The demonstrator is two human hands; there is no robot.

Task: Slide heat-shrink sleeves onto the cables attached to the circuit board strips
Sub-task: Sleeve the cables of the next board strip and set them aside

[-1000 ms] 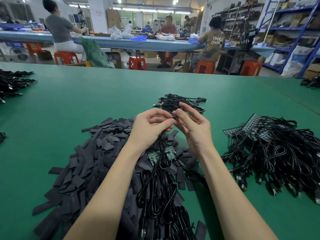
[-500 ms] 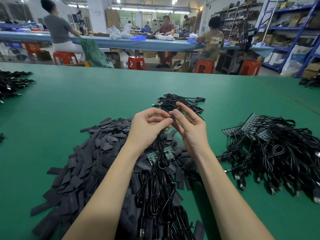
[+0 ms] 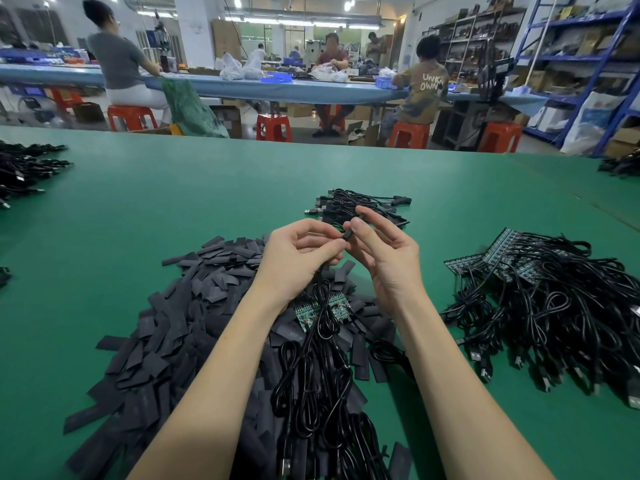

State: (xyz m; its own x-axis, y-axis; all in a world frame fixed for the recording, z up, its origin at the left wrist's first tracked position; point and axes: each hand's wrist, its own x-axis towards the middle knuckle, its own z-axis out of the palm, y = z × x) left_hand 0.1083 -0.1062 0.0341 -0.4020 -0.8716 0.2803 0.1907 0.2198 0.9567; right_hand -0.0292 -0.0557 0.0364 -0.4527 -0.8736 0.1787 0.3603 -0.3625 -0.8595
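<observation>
At the centre of the frame both hands meet above the pile. The left hand [image 3: 298,258] has its fingers [image 3: 325,249] curled in, pinching the black cable [image 3: 320,327] just below its free tip. The right hand [image 3: 381,258] pinches a small dark heat-shrink sleeve [image 3: 354,226] between thumb and forefinger, its other fingers loosely spread. The sleeve's long axis runs diagonally, from lower left to upper right, and its lower mouth sits right at the left fingertips, touching or nearly so; whether the cable end has already entered it is too small to tell. Judging from this, the coming move turns on keeping sleeve and cable tip in line, the right hand drawing the sleeve down toward the left.

From the left hand the cable drops toward the bottom of the frame, past two green circuit board strips [image 3: 306,311], which lie on a heap of flat black sleeves [image 3: 194,306]. To the right sits a bundle of cabled strips [image 3: 540,299]; just above the hands, a smaller cable cluster [image 3: 360,202], all on the green tabletop [image 3: 138,209].
</observation>
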